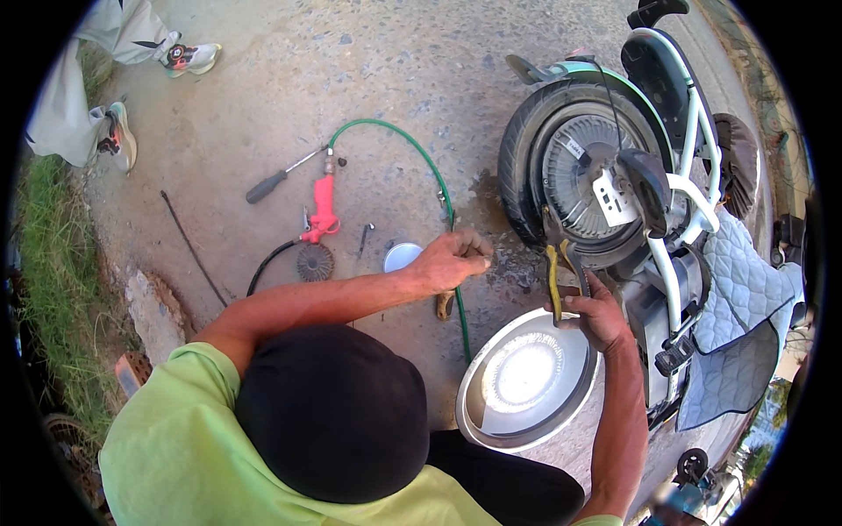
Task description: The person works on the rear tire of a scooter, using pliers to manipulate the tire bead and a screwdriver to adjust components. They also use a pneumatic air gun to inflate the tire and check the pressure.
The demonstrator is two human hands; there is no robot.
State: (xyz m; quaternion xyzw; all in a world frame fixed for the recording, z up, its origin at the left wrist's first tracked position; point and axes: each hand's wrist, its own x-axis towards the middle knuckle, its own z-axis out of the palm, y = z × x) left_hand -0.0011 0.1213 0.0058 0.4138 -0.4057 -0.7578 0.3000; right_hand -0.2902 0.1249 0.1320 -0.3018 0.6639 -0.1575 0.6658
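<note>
Well, as far as shows here, you look partway through work on the wheel: the scooter (pixel 653 74) is down on its side with tools laid out, but the tyre (pixel 519 149) still sits around its hub (pixel 561 188). Whether the tyre's edge is loose from the rim is unclear, so how much is left can't be judged.

Your right hand (pixel 598 311) is wrapped around the handles of the yellow-handled pliers (pixel 553 276), whose head points away from you to the tyre's near edge; contact there is uncertain. The tyre lies just ahead of that hand, and the basin (pixel 574 377) just to its left and nearer you.

Your left hand (pixel 452 261) has curled fingers; you can't tell if they pinch anything. The tyre is ahead and right of it, the red air gun (pixel 324 206) well to its left.
</note>
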